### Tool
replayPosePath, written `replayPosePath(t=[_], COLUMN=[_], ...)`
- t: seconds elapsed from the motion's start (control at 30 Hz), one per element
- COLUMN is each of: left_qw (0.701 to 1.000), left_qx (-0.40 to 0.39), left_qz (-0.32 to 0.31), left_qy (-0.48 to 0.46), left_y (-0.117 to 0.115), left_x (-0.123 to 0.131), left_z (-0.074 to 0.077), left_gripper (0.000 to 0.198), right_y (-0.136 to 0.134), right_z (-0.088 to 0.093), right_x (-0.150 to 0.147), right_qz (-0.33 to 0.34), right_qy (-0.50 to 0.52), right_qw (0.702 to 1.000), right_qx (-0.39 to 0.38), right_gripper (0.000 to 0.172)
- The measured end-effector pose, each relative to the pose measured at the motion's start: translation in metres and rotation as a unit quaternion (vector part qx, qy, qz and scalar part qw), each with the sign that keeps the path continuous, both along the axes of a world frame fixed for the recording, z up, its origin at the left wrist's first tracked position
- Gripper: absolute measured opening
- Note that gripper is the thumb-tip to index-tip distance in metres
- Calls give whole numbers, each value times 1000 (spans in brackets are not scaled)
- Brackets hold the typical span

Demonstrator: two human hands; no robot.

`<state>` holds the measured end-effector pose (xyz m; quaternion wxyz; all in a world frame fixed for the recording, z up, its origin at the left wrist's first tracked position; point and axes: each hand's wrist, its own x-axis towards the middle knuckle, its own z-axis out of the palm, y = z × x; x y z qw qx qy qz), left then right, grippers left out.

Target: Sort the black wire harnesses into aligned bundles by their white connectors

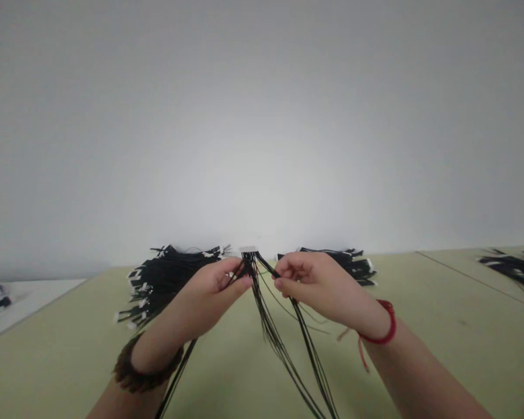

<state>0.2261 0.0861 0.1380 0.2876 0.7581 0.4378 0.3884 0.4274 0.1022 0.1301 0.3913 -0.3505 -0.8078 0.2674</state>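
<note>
Between my hands hangs a bundle of thin black wires that run up into a small white connector. My left hand pinches some of these wires just below the connector, thumb and fingers closed. A few strands pass from it down along my forearm. My right hand is closed on another group of the wires, to the right of the connector, and their length trails down toward the near edge. The middle wires hang loose between the two hands.
A heap of black wire harnesses with white ends lies behind my left hand, another pile behind my right. More black wires lie on the green tabletop at far right. A pale wall rises behind the table.
</note>
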Motion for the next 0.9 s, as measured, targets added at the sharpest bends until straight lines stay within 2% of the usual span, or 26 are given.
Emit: replayPosePath(t=[0.1,0.17,0.27,0.37,0.5,0.57,0.63,0.77,0.9], left_qw=[999,999,998,988,950,935,932,956,957], left_qx=[15,3,-58,-115,-190,-212,-224,-199,-207], left_qz=[34,38,-22,-96,-175,-199,-189,-104,-137], left_qy=[-1,0,-3,-46,-175,-203,-212,-192,-147], left_y=[2,0,-7,-14,-19,-20,-20,-18,-11], left_x=[-1,-1,3,8,5,1,-1,0,6], left_z=[-1,-2,-1,2,6,8,9,4,-5], left_gripper=[14,21,28,13,18,23,25,26,44], right_y=[-1,-2,-1,-2,-2,-1,-1,-3,-8], right_z=[2,3,3,3,2,3,3,5,5], right_x=[4,3,-1,-4,-2,0,1,0,-4], right_qz=[-40,-56,-63,-70,-82,-82,-84,-85,-68], right_qy=[-29,-41,-44,-31,-19,-25,-25,-7,10], right_qw=[998,995,992,988,983,982,981,982,985], right_qx=[48,71,99,131,162,167,170,171,156], right_gripper=[7,7,6,6,9,11,11,9,7])
